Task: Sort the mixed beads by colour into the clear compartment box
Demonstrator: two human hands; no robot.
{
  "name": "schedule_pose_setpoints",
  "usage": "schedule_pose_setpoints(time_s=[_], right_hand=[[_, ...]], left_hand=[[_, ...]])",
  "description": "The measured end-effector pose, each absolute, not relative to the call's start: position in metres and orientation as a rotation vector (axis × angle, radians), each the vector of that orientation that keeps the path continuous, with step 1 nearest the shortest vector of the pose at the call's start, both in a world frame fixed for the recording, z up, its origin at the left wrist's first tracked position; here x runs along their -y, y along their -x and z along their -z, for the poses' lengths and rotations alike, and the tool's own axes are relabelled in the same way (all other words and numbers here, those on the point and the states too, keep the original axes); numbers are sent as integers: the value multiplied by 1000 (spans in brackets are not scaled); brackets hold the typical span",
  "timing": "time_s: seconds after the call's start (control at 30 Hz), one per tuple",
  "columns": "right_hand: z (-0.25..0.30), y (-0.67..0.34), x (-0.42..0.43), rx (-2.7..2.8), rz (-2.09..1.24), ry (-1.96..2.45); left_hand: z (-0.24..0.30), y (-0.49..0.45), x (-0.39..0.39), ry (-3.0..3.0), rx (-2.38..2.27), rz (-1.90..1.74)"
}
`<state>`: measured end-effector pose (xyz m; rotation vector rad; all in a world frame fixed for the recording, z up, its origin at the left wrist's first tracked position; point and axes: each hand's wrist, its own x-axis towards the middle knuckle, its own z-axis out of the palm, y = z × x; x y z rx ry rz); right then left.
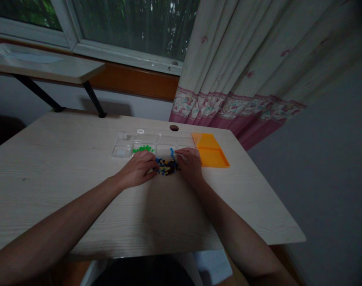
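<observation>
A small heap of mixed coloured beads lies on the pale wooden table between my hands. My left hand rests on the table at the heap's left edge, fingers curled down into the beads. My right hand sits at the heap's right edge, fingers bent toward it. What either hand pinches is too small to make out. Just behind the heap stands a clear compartment box; one cell holds green beads, another a few blue beads.
An orange lid or tray lies right of the clear box. A cable hole is in the table's back edge. A second desk stands under the window at back left; a patterned curtain hangs at right.
</observation>
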<state>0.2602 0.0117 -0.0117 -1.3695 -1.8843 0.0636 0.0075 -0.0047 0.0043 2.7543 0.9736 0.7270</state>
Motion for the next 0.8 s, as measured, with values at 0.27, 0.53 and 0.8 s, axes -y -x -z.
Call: schedule_pose_setpoints(time_s=[0.27, 0.53, 0.8], right_hand=[[12, -260, -13, 1881, -89, 1369], [13, -260, -13, 1881, -84, 1357], [13, -260, -13, 1888, -93, 1372]], left_hand=[[-6, -8, 6, -2726, -921, -673], [-5, -8, 6, -2696, -867, -665], [-9, -9, 7, -2707, -874, -632]])
